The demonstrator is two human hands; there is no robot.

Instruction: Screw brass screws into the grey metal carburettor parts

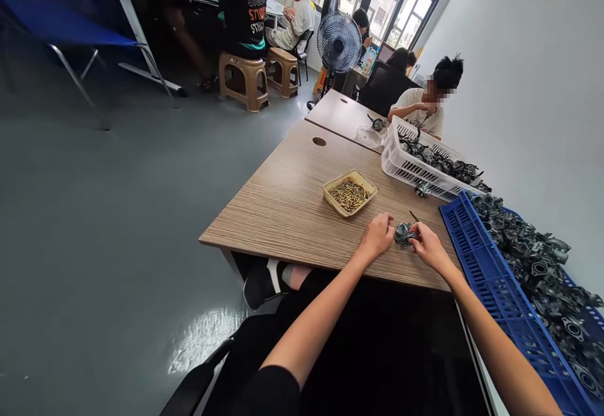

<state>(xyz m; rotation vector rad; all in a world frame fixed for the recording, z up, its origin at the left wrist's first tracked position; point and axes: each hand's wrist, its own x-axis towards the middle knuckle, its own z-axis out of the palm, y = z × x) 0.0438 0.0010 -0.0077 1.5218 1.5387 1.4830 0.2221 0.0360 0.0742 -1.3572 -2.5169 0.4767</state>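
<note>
A small grey metal part [404, 234] is on the wooden table [274, 196] near its front edge, between my two hands. My right hand [427, 244] grips its right side with bent fingers. Just left of the part is my left hand [378, 235], its fingers curled together; what they hold, if anything, is too small to make out. A thin dark stick-like tool [414, 216] shows just beyond my right hand. Behind my left hand stands a cream tray [346, 214] of small brass-coloured pieces.
At the right, a blue crate [500, 296] is heaped with metal parts. Behind it stands a white basket [410, 172] of similar parts, with one loose part [422, 189] beside it. Across the table sits a person [418, 104]. A fan [338, 44] stands farther back.
</note>
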